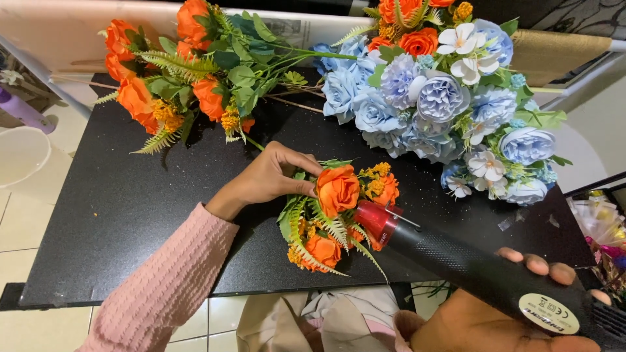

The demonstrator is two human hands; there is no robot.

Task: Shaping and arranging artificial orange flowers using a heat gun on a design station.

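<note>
A small bunch of orange artificial roses point(336, 212), set with green fern fronds and tiny yellow-orange sprigs, lies near the middle of the black bench point(130, 215), toward its near edge. It is steadied by the left hand point(270, 177), whose fingers are closed lightly on the leaves and the top of the bunch just left of the largest bloom. A black heat tool point(469, 267) with a red nozzle is held in the right hand point(502, 313) at the near right, the fingers wrapped around its textured body; the nozzle tip is pressed in among the fronds on the right side of the bunch, touching or nearly touching them.

The bunch is judged to be very light and soft: fabric petals and thin plastic fronds that bend at a touch, over what are probably stiffer stems hidden beneath. The petals are likely to crush or mark if squeezed, and to suffer near the hot nozzle, so hold is best taken low on the stems or leaf bases, on the side away from the tool. The tool itself looks rigid and heavier, with a rough surface that should not slip.

At the far left lies a larger spray of orange flowers point(176, 78), and at the far right a big bouquet of blue and white flowers point(443, 111).
</note>
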